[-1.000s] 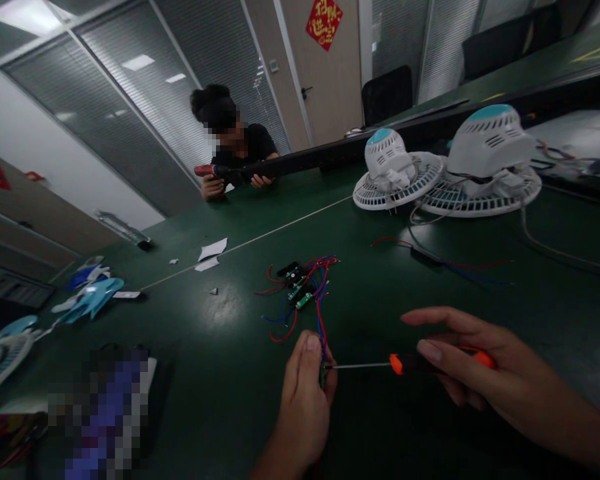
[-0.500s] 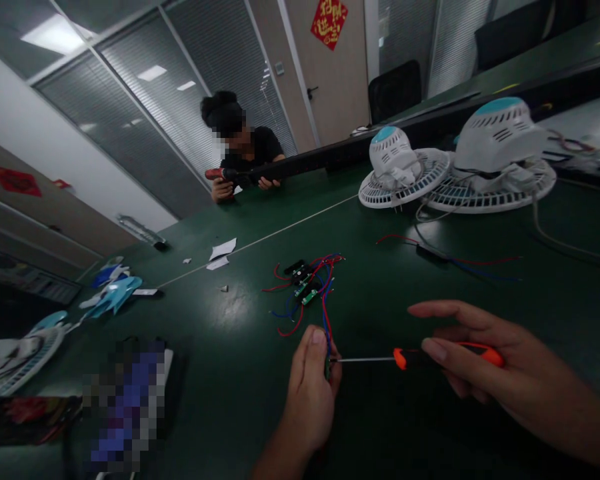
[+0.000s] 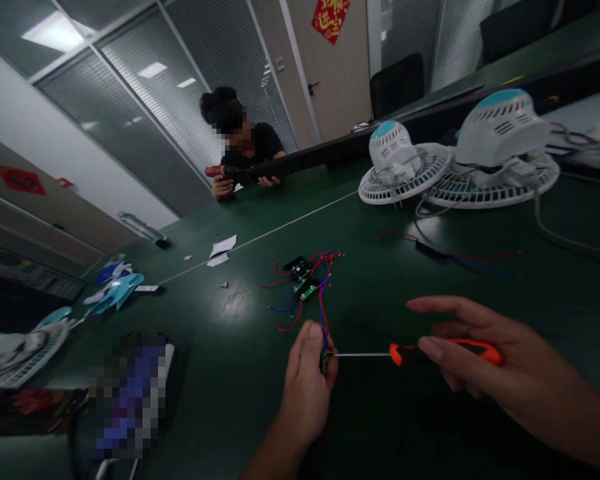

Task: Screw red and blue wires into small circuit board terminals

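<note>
My left hand (image 3: 307, 380) pinches a small dark wired part (image 3: 324, 361) between thumb and fingers, and most of that part is hidden by my fingers. My right hand (image 3: 473, 353) holds a screwdriver (image 3: 415, 355) with an orange and black handle. Its thin steel shaft runs left, and the tip reaches the part in my left hand. Red and blue wires (image 3: 323, 310) run from that part up to a small cluster of green circuit boards (image 3: 303, 283) on the dark green table mat (image 3: 240, 347).
Across the table, a person (image 3: 245, 143) holds a red-tipped cordless drill (image 3: 220, 172). Two white fan units with teal caps (image 3: 455, 160) stand at the right, near loose red and blue wires (image 3: 455, 250). Paper scraps, blue plastic pieces and a pixelated object lie left.
The view has shifted slightly, moving the table scene right and up. Both hands stay in nearly the same grip, with the screwdriver tip still at the part.
</note>
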The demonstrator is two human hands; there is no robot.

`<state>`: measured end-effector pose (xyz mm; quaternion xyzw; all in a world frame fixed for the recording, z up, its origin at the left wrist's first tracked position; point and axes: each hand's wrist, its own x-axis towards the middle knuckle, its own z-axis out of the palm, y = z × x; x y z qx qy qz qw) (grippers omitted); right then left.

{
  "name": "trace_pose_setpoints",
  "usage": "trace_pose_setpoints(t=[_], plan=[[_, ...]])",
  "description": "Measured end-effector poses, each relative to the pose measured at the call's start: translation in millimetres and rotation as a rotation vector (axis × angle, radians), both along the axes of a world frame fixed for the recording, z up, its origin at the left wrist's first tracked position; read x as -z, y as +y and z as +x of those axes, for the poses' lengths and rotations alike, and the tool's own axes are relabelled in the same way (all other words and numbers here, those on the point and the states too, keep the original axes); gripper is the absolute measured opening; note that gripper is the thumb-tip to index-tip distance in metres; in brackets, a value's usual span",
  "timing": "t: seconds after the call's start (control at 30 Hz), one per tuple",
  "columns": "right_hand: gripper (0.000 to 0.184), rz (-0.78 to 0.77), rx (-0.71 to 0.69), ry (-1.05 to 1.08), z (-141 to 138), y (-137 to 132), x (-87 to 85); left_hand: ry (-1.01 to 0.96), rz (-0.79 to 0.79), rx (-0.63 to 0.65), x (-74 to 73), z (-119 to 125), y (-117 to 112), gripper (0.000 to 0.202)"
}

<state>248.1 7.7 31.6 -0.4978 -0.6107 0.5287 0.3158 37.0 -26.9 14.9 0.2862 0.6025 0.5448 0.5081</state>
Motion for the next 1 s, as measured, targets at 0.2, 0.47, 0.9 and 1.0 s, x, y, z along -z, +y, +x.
trace_pose_setpoints(t=[0.2,0.47,0.9,1.0], plan=[[0.053,0.001,-0.01,-0.015,2,0,1.5,-0.064,-0.048,-0.074,-0.9,0,0,0.035],[0.054,0.017,0.004,-0.025,1,0,1.8,-0.042,-0.07,-0.061,-5.8,0,0,0.032],[0.054,-0.07,-0.001,-0.046,0,2,8.0,-0.106,0.011,0.121,-0.8,-5,0,0.022],[0.051,-0.075,0.021,-0.002,0,2,9.8,0.0,-0.046,0.132,-8.5,-7,1,0.024]])
